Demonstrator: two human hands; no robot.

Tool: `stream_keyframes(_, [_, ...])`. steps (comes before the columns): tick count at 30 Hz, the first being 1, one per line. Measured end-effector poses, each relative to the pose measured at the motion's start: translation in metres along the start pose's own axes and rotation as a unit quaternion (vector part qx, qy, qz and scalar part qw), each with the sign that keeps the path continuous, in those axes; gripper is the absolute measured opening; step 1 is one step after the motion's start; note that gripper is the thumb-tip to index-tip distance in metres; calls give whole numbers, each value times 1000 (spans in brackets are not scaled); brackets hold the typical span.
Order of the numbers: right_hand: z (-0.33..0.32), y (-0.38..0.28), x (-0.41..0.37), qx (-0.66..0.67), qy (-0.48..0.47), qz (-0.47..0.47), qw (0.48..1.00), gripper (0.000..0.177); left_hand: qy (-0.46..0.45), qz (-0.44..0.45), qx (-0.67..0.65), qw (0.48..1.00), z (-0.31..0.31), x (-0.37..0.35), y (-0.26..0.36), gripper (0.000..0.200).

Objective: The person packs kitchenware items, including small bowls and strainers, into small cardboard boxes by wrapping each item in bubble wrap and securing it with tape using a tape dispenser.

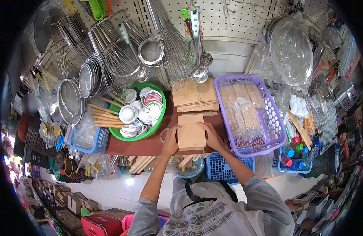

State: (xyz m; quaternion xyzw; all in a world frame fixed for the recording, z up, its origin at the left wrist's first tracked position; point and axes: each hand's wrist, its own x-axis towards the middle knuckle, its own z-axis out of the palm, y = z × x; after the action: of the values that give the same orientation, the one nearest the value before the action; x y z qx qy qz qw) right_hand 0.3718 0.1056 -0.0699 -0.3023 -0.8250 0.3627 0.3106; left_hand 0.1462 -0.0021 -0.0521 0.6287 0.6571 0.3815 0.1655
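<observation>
Here at my end of the feed, both hands are occupied: the left hand [171, 141] grips one long side of a tan cardboard piece [191, 133], and the right hand [211, 136] has the opposite side, thumb near the upper edge. What the fingers do underneath, I can't tell. The piece sits right between them, over the front of the reddish-brown desk [147, 147], with a narrower section at its far end. Just beyond it, I've a stack of larger brown sheets [194, 94] close to the wall. Over to my left, a green basin [163, 116] carries little white bowls [128, 114], with wooden handles [104, 115] jutting out past its side. Across on my right, it's the purple basket [283, 133], plastic-wrapped packs [242, 96] inside, and whisks and strainers [151, 51] hang up above!
</observation>
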Motion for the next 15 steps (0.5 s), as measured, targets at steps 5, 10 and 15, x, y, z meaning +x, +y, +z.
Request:
stream_keyframes(5, [-18, -36, -1, -38, -35, 54, 997, 62, 3, 20, 46, 999, -6, 0, 6, 66])
stream_keyframes(10, [-21, -50, -6, -203, -15, -2, 979, 61, 41, 11, 66, 997, -15, -17, 9, 70])
stream_keyframes(15, [-22, -99, 5, -172, 31, -109, 978, 49, 59, -8, 43, 997, -34, -48, -10, 56])
